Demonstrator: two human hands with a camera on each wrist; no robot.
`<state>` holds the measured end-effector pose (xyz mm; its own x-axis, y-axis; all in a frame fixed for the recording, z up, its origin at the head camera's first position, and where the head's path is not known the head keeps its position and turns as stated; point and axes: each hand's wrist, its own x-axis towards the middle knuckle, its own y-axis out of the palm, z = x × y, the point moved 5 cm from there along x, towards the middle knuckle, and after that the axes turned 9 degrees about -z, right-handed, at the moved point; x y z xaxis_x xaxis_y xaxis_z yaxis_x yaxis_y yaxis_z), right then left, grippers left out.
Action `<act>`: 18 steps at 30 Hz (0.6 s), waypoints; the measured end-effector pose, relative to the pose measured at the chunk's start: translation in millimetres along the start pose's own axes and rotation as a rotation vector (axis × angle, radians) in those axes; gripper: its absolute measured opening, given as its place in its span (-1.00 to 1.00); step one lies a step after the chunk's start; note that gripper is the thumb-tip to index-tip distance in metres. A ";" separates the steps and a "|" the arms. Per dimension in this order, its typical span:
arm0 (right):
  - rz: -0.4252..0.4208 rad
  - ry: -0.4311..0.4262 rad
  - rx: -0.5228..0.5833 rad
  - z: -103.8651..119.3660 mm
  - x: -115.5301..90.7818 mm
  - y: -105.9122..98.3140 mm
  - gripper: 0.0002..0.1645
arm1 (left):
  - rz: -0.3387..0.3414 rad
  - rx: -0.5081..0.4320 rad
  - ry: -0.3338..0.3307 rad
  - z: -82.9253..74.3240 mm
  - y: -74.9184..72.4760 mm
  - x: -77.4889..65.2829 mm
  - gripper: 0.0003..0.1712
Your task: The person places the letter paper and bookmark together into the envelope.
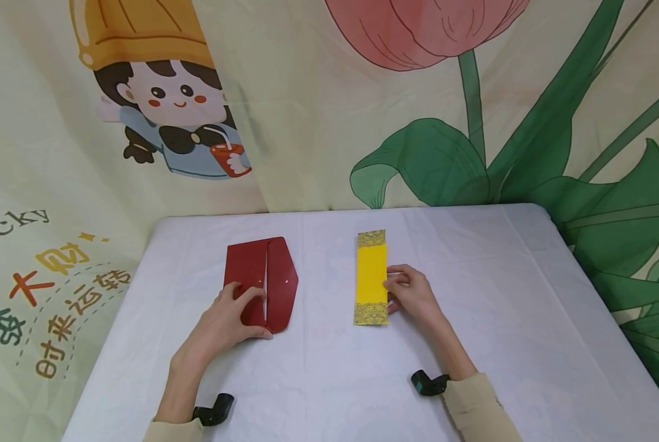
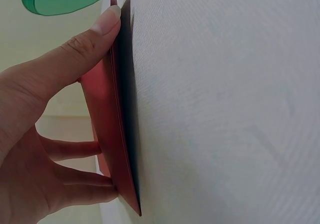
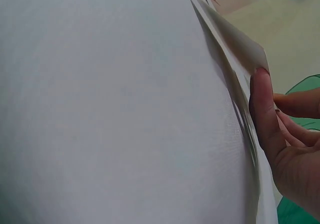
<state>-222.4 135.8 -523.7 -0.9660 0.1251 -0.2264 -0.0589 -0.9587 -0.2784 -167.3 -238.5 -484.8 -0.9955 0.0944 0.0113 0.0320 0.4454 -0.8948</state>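
Note:
On the left of the white table (image 1: 329, 380) lies a dark red envelope (image 1: 246, 264), its pointed flap toward the right and a thin white gap beside the flap. My left hand (image 1: 224, 319) holds it, the thumb at its near edge and bent fingers against its face. In the left wrist view, a dark shadow runs along the envelope (image 2: 107, 104) edge. A narrow yellow folded paper (image 1: 371, 276) with patterned ends lies at the middle. My right hand (image 1: 414, 294) pinches its right edge; in the right wrist view the pale layers (image 3: 240, 44) stand apart, thumb beneath one.
Behind the table hangs a printed cloth (image 1: 301, 123) with a cartoon figure, a large flower and characters. Dark wrist cameras (image 1: 430, 383) sit on both wrists, by the beige sleeves (image 1: 481, 411).

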 end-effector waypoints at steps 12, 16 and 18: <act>0.039 -0.012 0.019 4.8 -1.3 17.4 -0.53 | -0.008 0.005 0.003 -0.8 -1.8 -1.7 -0.12; 0.057 -0.009 0.033 7.0 -2.8 22.7 -0.53 | -0.016 0.011 0.014 -1.2 -0.6 -1.3 -0.12; 0.068 -0.010 0.044 8.5 -3.6 25.4 -0.53 | -0.022 0.014 0.020 -1.3 -0.1 -1.1 -0.13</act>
<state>-222.6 108.8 -522.0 -0.9706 0.0568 -0.2339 -0.0038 -0.9752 -0.2213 -166.0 -237.5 -484.2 -0.9939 0.1030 0.0396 0.0092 0.4347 -0.9005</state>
